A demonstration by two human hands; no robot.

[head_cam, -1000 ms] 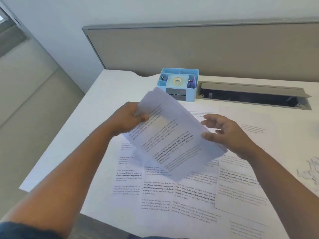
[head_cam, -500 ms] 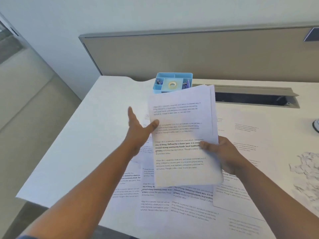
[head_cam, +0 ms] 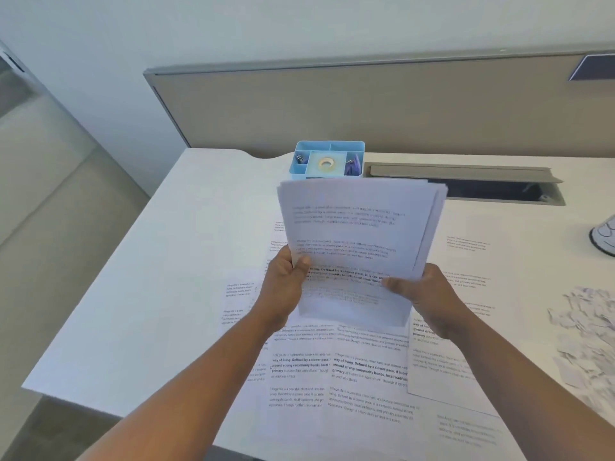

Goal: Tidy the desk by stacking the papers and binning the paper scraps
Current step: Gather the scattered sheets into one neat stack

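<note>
A small stack of printed papers [head_cam: 356, 237] is held upright above the white desk [head_cam: 186, 261]. My left hand [head_cam: 286, 287] grips its left edge, thumb on the front page. My right hand [head_cam: 429, 297] grips the lower right edge, thumb across the front. The sheets at the top right fan out unevenly. More printed sheets [head_cam: 336, 377] lie spread flat on the desk below the stack. A heap of white paper scraps [head_cam: 585, 324] lies at the right edge of the desk.
A light blue desk organiser [head_cam: 327, 159] with a tape roll stands behind the stack. To its right is an open grey cable tray [head_cam: 466, 184]. A grey partition [head_cam: 366, 108] backs the desk. A white object [head_cam: 604, 234] shows at the far right.
The stack went from tilted to upright. My left hand let go, opened, then took the stack's left edge again. My right hand closed on the right edge. The view tilted up a little.
</note>
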